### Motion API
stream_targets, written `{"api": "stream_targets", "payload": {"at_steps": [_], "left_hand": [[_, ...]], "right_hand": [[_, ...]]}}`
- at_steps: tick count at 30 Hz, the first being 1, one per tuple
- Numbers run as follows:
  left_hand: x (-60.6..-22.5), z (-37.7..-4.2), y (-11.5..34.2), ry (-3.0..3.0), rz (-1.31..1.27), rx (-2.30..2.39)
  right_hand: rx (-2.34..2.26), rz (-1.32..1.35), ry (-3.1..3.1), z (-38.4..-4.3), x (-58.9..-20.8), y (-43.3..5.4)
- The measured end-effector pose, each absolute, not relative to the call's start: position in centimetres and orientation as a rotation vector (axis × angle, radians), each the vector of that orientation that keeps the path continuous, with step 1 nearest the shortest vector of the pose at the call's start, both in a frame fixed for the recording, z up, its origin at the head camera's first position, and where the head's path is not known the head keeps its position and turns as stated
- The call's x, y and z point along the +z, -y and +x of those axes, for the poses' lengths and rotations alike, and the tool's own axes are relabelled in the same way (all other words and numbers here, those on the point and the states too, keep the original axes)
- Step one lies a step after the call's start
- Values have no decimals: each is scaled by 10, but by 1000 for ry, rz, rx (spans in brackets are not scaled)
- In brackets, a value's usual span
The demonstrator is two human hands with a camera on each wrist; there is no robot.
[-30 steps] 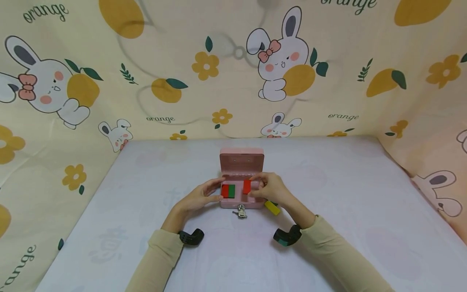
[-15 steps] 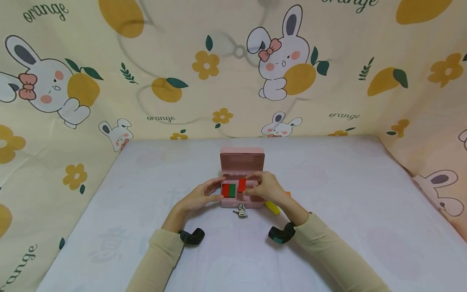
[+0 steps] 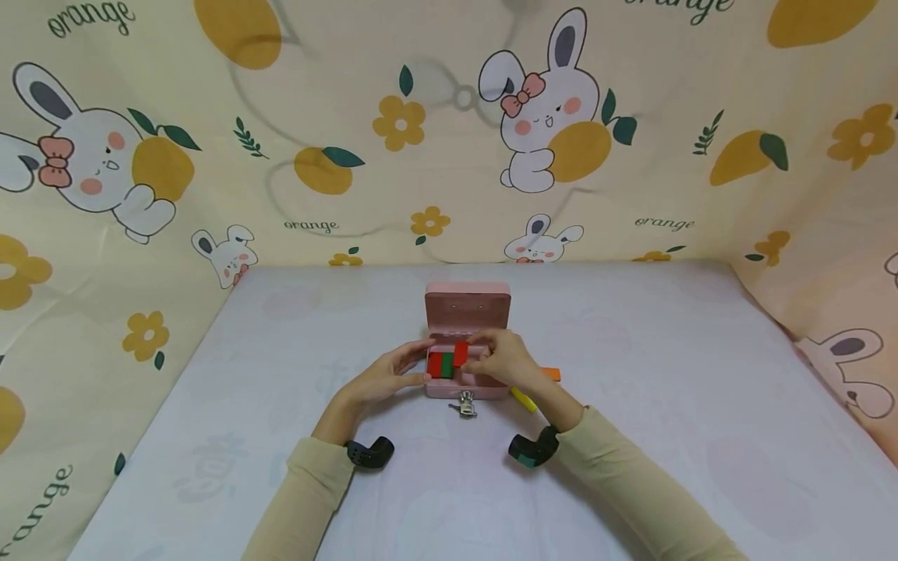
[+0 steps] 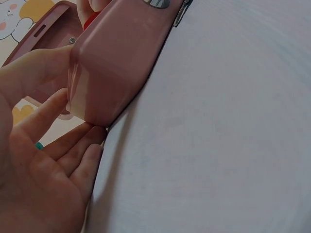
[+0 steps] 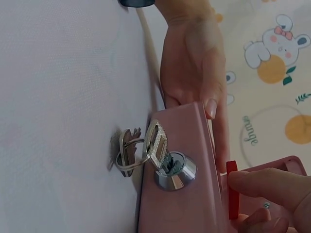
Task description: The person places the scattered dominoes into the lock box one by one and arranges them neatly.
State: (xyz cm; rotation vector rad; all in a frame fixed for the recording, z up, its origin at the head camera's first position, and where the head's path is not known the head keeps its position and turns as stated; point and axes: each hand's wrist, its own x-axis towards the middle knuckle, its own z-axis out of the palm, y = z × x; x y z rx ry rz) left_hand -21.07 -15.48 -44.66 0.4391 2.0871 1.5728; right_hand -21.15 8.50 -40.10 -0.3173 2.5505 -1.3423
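Note:
A small pink cash box (image 3: 484,391) stands with its lid (image 3: 468,313) raised. Inside, at the left, a red block (image 3: 434,365) and a green block (image 3: 447,365) lie side by side. My right hand (image 3: 507,357) pinches another red block (image 3: 460,354) between thumb and fingers, over the box just right of the green one. In the right wrist view this red block (image 5: 233,190) stands upright at the box's front rim. My left hand (image 3: 382,379) rests at the box's left side. Its fairly straight fingers (image 4: 77,150) touch the side wall, the thumb at the rim.
A key with a spare on a ring (image 5: 156,145) sits in the front lock (image 5: 181,175). Right of the box, a yellow block (image 3: 523,400) and an orange block (image 3: 551,374) lie on the white-covered table (image 3: 449,499), partly behind my right forearm. Patterned cloth (image 3: 281,117) hangs around the table.
My right hand has carried the red block leftward, close to the green one. The orange block has come into view behind the forearm. My left hand stays in place.

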Motion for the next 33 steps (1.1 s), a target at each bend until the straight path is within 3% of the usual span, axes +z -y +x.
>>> {"api": "stream_targets", "payload": {"at_steps": [33], "left_hand": [[-448,-212,154,-2078,402,1581]], "right_hand": [[-1238,-287,-2611,-214,-409,-69]]}}
